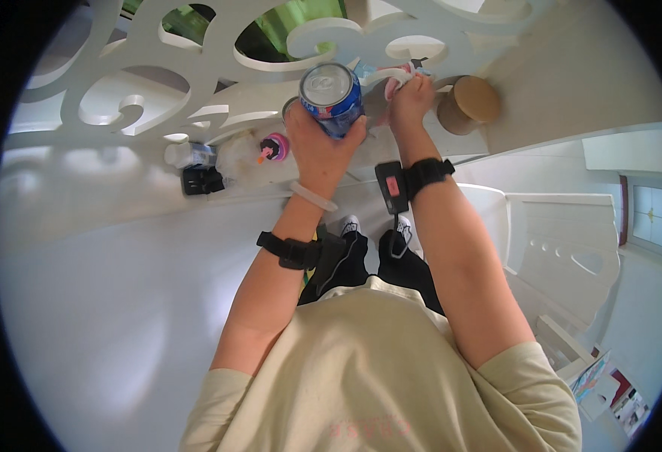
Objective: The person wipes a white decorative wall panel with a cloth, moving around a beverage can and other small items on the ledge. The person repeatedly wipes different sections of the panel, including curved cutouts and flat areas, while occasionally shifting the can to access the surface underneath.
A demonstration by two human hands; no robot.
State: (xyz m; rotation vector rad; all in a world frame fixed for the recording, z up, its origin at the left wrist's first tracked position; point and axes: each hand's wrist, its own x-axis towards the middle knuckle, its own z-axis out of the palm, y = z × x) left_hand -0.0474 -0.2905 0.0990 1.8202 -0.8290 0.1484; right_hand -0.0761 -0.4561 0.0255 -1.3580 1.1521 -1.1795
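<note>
Gripped in my left hand [322, 141] is a blue drink can [334, 104], its silver top facing up. Part of another round metal rim shows just behind that hand, mostly hidden. My right hand [413, 101] is closed on a crumpled pink and white cloth or wrapper [399, 82], partly hidden by the fingers. Close to the right of that hand stands a round container with a tan lid [475, 100]. Left of my left hand, a pink and purple round item [275, 147] with a dark figure and an orange tip sits on the narrow ledge.
A white cut-out scroll panel [263, 73] rises behind the ledge [286, 171]. At the ledge's left are a white bottle [187, 154], a clear plastic bag [236, 159] and a black plastic item [201, 182]. A white wall borders the right; white furniture [568, 243] stands lower right.
</note>
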